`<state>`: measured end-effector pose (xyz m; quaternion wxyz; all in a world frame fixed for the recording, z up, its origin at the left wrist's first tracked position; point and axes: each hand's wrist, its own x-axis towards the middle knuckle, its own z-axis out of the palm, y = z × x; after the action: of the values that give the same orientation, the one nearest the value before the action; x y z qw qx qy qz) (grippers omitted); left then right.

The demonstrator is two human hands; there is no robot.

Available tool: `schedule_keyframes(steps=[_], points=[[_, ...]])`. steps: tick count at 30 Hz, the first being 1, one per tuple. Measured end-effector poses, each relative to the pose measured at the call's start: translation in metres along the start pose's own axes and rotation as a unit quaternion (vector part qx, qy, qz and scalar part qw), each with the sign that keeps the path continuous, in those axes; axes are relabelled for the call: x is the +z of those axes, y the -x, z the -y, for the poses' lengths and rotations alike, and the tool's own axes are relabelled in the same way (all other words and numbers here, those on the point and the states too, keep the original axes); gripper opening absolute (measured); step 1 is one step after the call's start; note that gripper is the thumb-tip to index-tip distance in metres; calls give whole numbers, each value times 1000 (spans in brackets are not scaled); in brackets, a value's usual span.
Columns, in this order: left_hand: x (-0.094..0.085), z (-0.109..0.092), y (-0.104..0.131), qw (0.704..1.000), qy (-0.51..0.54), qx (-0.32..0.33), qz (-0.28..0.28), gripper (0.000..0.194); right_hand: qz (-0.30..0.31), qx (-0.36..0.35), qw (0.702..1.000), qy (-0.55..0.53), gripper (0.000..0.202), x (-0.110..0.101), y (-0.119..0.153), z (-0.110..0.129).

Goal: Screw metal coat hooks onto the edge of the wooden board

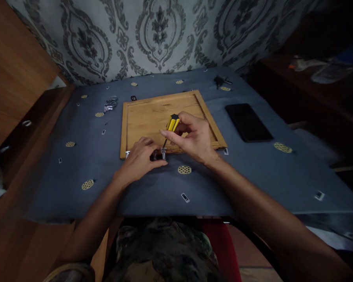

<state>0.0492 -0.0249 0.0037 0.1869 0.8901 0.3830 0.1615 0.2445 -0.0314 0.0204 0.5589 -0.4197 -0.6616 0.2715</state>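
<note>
A framed wooden panel lies flat on the table. My right hand grips a screwdriver with a yellow and black handle, held nearly upright. Its thin shaft points down at a small shiny metal fitting on the panel's near edge. With thumb and fingers, my left hand holds this fitting from the left; its exact kind is hard to make out. A second metal piece shows at the panel's near left corner, partly behind my left hand.
Blue pineapple-print cloth covers the table. Several shiny metal fittings lie at the back left, and a black phone-like slab on the right. A dark object rests at the back right. Patterned fabric hangs behind.
</note>
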Motion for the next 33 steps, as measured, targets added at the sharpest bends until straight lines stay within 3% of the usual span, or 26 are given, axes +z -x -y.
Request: schedule_keyframes(steps=[14,29,33], points=[[-2,0,-1,1000,3,1,9,24,43,-33,998,23,46,-5,-1,2],[0,3,-1,1000,9,8,5,27,-25,-11,999,36,55,1,1,-1],[-1,2,-1,1000,7,2,9,26,-75,-30,996,28,52,2,2,2]])
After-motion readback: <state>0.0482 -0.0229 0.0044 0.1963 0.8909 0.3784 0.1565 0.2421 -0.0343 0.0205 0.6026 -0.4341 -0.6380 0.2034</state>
